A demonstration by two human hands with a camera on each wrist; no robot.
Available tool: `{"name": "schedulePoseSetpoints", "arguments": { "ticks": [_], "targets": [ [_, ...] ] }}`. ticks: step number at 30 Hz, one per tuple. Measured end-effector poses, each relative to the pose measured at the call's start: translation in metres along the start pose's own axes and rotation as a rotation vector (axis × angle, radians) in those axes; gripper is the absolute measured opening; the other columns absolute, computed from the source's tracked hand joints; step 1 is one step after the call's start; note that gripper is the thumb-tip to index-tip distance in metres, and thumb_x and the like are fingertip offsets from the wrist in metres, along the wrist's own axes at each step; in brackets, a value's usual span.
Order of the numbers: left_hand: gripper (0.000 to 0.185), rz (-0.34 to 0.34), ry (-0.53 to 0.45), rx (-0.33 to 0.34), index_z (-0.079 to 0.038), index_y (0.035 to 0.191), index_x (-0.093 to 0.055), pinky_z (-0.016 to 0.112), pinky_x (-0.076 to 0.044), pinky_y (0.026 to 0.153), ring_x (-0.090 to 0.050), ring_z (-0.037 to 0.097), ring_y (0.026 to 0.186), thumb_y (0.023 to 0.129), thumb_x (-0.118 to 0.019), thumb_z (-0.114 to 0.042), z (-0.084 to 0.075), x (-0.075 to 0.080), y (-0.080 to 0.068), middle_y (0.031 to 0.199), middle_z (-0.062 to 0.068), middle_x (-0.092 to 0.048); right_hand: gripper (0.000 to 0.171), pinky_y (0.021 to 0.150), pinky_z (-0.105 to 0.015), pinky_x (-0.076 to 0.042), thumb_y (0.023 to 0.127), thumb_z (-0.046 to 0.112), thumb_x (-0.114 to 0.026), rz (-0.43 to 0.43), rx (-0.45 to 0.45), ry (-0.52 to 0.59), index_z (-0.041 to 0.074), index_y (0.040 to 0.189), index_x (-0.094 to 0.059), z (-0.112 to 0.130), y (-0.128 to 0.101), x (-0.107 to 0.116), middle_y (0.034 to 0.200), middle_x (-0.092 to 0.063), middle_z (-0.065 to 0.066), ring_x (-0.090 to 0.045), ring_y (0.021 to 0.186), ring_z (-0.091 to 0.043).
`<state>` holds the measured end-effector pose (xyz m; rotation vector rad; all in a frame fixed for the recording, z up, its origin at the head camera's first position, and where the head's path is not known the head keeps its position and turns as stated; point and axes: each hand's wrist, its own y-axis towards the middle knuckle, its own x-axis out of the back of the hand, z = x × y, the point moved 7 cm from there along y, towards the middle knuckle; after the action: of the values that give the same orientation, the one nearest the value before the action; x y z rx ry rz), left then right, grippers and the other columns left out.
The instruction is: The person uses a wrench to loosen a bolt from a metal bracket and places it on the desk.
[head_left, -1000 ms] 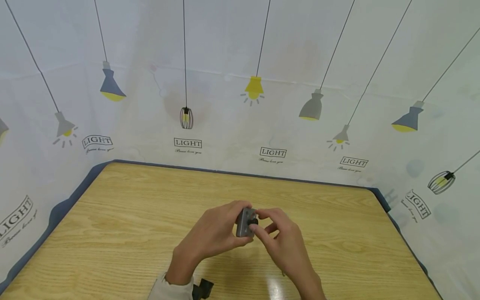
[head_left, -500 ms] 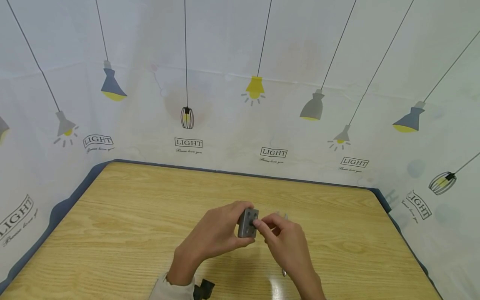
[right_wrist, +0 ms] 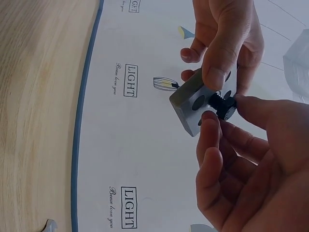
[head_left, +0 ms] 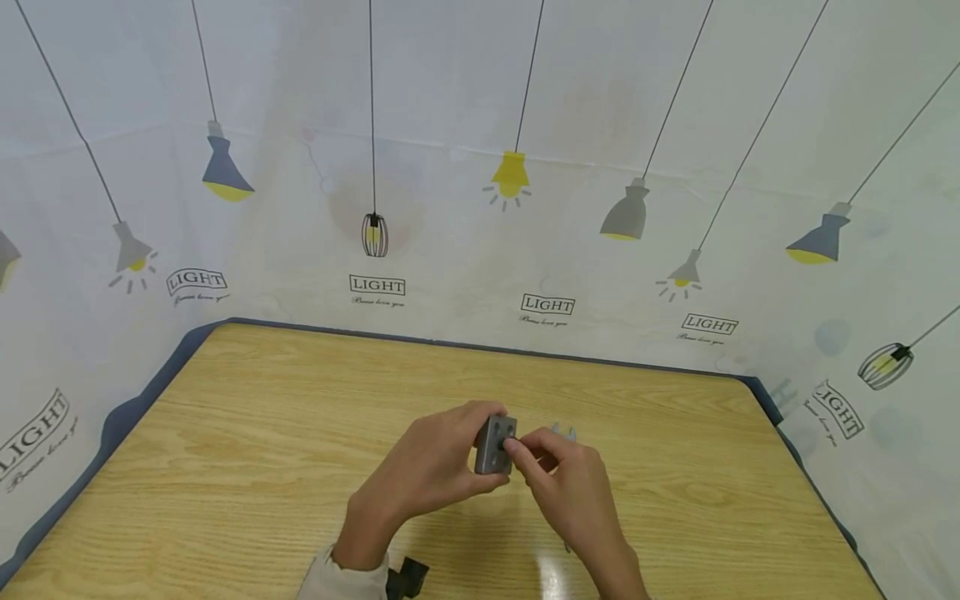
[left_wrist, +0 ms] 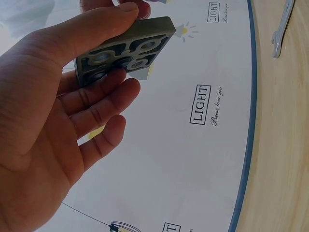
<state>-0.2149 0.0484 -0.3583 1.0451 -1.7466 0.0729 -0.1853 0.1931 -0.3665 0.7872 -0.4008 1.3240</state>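
Both hands meet above the middle of the wooden table [head_left: 247, 433]: the left hand [head_left: 427, 471] grips a small grey block [head_left: 494, 445] with round holes in its face, thumb along the top edge and fingers curled behind it, holding it upright in the air. Just to its right, the right hand [head_left: 570, 487] pinches a small black knurled screw [right_wrist: 223, 104] between thumb and forefinger, pressed against one of the holes in the block's face. Beyond the right hand a silver wrench [head_left: 563, 432] lies flat on the table, near the hands but apart from them.
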Motion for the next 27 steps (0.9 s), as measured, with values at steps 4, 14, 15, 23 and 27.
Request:
{"name": "schedulePoseSetpoints", "arguments": {
  "ticks": [4, 14, 15, 23, 27],
  "targets": [
    [0.062, 0.0, 0.0, -0.001, -0.013, 0.129, -0.055, 0.025, -0.054, 0.077, -0.063, 0.005, 0.091, 0.078, -0.085, -0.035, 0.0002, -0.0006, -0.0002, 0.111, -0.004, -0.066, 0.018, 0.063, -0.023, -0.05, 0.093, 0.034, -0.069, -0.003, 0.006, -0.005, 0.02, 0.084, -0.074, 0.0005, 0.0001, 0.0003, 0.071, -0.067, 0.012, -0.061, 0.066, -0.001],
    [0.063, -0.007, 0.005, -0.008, -0.013, 0.128, -0.056, 0.024, -0.054, 0.076, -0.063, 0.004, 0.091, 0.078, -0.085, -0.036, -0.0001, 0.0003, -0.0002, 0.111, -0.005, -0.066, 0.01, 0.066, -0.024, -0.052, 0.092, 0.029, -0.071, 0.004, 0.021, -0.001, 0.02, 0.09, -0.075, 0.0018, 0.0007, -0.0003, 0.081, -0.072, 0.009, -0.064, 0.068, -0.003],
    [0.063, -0.009, 0.01, -0.011, -0.013, 0.128, -0.056, 0.024, -0.054, 0.076, -0.063, 0.004, 0.09, 0.078, -0.085, -0.036, -0.0003, 0.0004, -0.0004, 0.111, -0.005, -0.066, 0.01, 0.066, -0.024, -0.052, 0.092, 0.029, -0.071, 0.003, 0.024, 0.002, 0.02, 0.09, -0.075, 0.002, 0.0008, -0.0003, 0.081, -0.072, 0.009, -0.064, 0.068, -0.003],
    [0.061, -0.008, 0.006, -0.013, -0.014, 0.128, -0.056, 0.025, -0.054, 0.076, -0.064, 0.004, 0.091, 0.078, -0.084, -0.035, -0.0007, 0.0005, -0.0003, 0.111, -0.005, -0.066, 0.006, 0.066, -0.022, -0.053, 0.09, 0.025, -0.074, -0.001, 0.048, 0.018, 0.019, 0.092, -0.074, 0.0032, 0.0006, 0.0003, 0.08, -0.071, 0.008, -0.064, 0.067, -0.002],
    [0.059, -0.015, 0.0, -0.015, -0.014, 0.127, -0.056, 0.024, -0.054, 0.075, -0.063, 0.003, 0.089, 0.079, -0.084, -0.035, -0.0007, 0.0009, -0.0001, 0.11, -0.006, -0.066, 0.006, 0.065, -0.022, -0.052, 0.089, 0.023, -0.075, -0.001, 0.046, 0.019, 0.019, 0.094, -0.074, 0.0037, 0.0001, 0.0007, 0.079, -0.07, 0.008, -0.063, 0.067, -0.003]
  ]
}}
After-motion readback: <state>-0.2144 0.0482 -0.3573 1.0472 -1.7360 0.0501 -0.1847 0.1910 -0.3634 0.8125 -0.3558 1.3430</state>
